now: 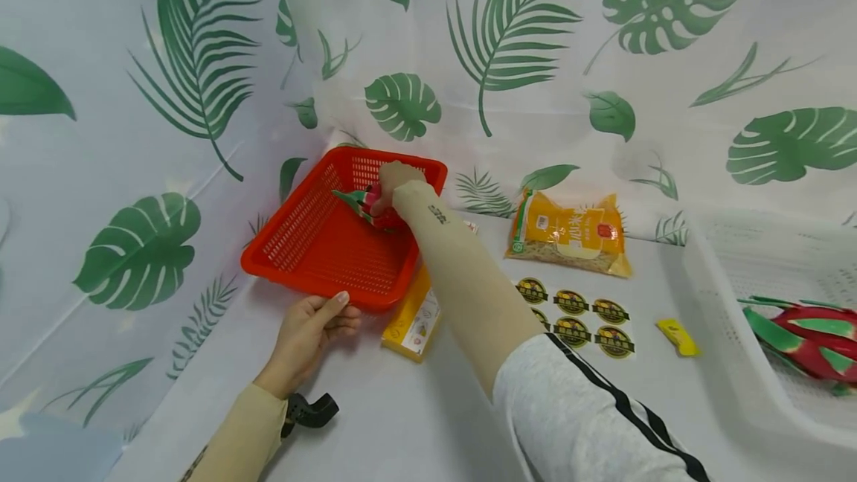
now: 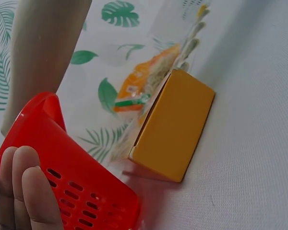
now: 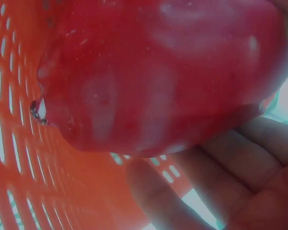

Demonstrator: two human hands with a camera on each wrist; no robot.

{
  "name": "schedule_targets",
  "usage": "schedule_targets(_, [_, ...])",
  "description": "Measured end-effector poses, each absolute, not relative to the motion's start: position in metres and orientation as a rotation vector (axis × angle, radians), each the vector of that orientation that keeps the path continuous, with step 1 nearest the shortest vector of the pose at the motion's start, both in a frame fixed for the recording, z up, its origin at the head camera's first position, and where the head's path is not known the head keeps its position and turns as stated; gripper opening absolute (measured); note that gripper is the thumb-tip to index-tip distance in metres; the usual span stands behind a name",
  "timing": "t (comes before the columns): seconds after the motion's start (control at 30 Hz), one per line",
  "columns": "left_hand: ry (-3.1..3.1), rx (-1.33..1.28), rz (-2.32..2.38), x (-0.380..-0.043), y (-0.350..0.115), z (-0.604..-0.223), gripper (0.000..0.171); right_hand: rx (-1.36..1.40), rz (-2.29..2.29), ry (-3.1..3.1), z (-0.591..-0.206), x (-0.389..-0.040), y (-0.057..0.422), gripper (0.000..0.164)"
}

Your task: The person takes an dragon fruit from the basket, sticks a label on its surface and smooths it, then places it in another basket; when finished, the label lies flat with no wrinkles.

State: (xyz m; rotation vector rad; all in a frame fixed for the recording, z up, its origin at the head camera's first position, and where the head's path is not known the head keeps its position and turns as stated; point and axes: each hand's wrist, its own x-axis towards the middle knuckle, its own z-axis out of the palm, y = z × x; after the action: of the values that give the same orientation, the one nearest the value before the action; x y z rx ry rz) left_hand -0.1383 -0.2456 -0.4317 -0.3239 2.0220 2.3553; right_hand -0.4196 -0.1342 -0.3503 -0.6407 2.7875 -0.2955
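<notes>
In the head view, a red plastic basket [image 1: 328, 240] with slotted walls stands at the back left of the table. My left hand [image 1: 308, 335] grips its near rim, thumb on top and fingers against the outer wall, also visible in the left wrist view. Reaching inside near the back right wall, my right hand [image 1: 396, 181] holds a dragon fruit [image 1: 367, 203] with green-tipped scales. Up close in the right wrist view, the red fruit [image 3: 149, 86] has fingers curled beneath it. Whether it touches the basket floor I cannot tell.
A yellow box [image 1: 411, 322] lies right of the basket, partly under my right arm. Beyond are an orange-yellow bag of grain [image 1: 569, 233], round black-gold stickers [image 1: 571, 302] and a small yellow packet [image 1: 679, 337]. A white crate [image 1: 716, 318] at right holds another dragon fruit [image 1: 813, 341].
</notes>
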Motion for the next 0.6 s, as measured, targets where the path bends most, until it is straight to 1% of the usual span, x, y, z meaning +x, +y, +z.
schedule_targets(0.13, [2.039,-0.315,2.338,-0.136,-0.244,-0.432,0.030,-0.709,-0.248,2.824,-0.342,-0.409,-0.128,0.052])
schedule_targets(0.27, [2.021,-0.298,2.335,-0.134,-0.243,-0.433,0.029,-0.727,-0.218,2.868,-0.330,-0.398,-0.122,0.057])
schedule_targets(0.37, [2.010,-0.285,2.345,-0.135,-0.244,-0.433,0.026,-0.722,-0.278,2.887,-0.320,-0.392,-0.117,0.062])
schedule_targets(0.53, [2.022,-0.254,2.346,-0.134,-0.246,-0.430,0.026,-0.736,-0.379,2.904,-0.304,-0.379,-0.111,0.065])
schedule_targets(0.6, [2.027,-0.247,2.337,-0.133,-0.246,-0.429,0.026,-0.776,-0.385,2.916,-0.296,-0.371,-0.109,0.063])
